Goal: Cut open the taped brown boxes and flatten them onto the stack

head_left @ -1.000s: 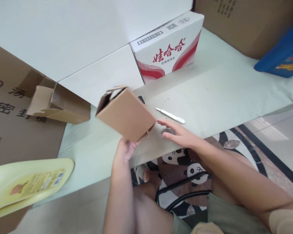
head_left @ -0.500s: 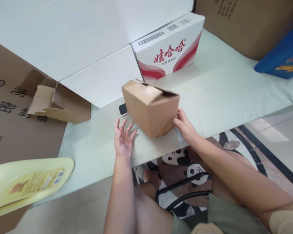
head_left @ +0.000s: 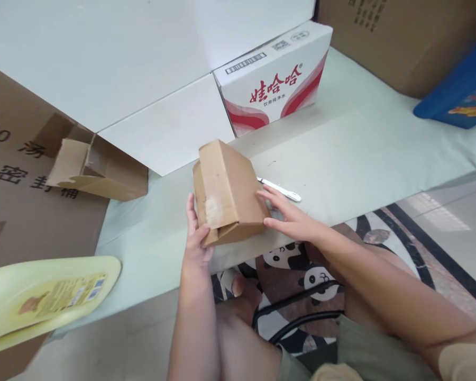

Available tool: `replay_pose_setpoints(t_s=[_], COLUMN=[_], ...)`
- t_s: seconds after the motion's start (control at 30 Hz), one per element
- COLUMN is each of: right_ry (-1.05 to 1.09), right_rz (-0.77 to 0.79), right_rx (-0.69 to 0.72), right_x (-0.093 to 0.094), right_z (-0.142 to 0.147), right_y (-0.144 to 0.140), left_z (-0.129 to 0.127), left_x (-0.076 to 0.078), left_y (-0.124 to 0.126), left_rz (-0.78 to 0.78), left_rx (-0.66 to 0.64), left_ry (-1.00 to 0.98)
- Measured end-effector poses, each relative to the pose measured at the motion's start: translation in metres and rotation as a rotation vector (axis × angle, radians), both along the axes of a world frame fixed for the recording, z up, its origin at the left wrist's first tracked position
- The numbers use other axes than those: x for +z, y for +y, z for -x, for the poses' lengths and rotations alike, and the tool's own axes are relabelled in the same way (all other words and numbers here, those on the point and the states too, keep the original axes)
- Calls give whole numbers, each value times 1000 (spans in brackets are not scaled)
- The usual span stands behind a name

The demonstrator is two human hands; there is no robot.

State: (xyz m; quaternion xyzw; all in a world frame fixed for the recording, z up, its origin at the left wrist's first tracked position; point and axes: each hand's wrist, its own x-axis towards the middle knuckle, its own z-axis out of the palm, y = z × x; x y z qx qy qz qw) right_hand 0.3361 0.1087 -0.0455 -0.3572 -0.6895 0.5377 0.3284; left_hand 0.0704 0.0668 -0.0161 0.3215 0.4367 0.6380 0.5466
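Note:
A small brown cardboard box [head_left: 241,185] is tilted onto its side at the table's middle, its taped flap face towards the left. My left hand [head_left: 197,238] grips the box's near left edge, thumb over the flap and the other fingers partly hidden beneath and beside it. Against the right side of the box, my right hand [head_left: 289,214] has its fingers stretched out and apart, with the fingertips at or very near the cardboard. A slim white-handled knife [head_left: 283,190] lies on the table just beyond that hand, its far end hidden behind the box.
A white and red carton [head_left: 275,90] and large white boxes [head_left: 170,127] stand at the back. An open cardboard box [head_left: 115,169] sits left, a pale yellow bottle [head_left: 51,301] at front left. A blue container [head_left: 456,95] stands right on the cloth-covered table [head_left: 365,153].
The cardboard box has tipped over to the left, into my left hand, which has closed on its edge. The knife has come into view; a small dark-screened device is now hidden.

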Motion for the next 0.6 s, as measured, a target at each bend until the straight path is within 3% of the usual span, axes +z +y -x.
replay_pose_setpoints(t_s=[0.13,0.27,0.4,0.5,0.6], right_ry=[62,51,89,85,43], right_rz=[178,-2,-188,-194,-98], right_rx=[-12,-116,-196,-216,-221], right_x=[-11,-8,-4,-5,-6], right_z=[5,3,2,1,1], right_y=[3,2,0,1,2], left_z=[15,15,9,10,11], left_x=[-9,-20,-25,-27,-31], left_y=[5,13,14,8,3], left_rz=[68,166,149,95,75], left_rx=[14,94,147,154,70], left_ry=[-42,40,19,-27,17])
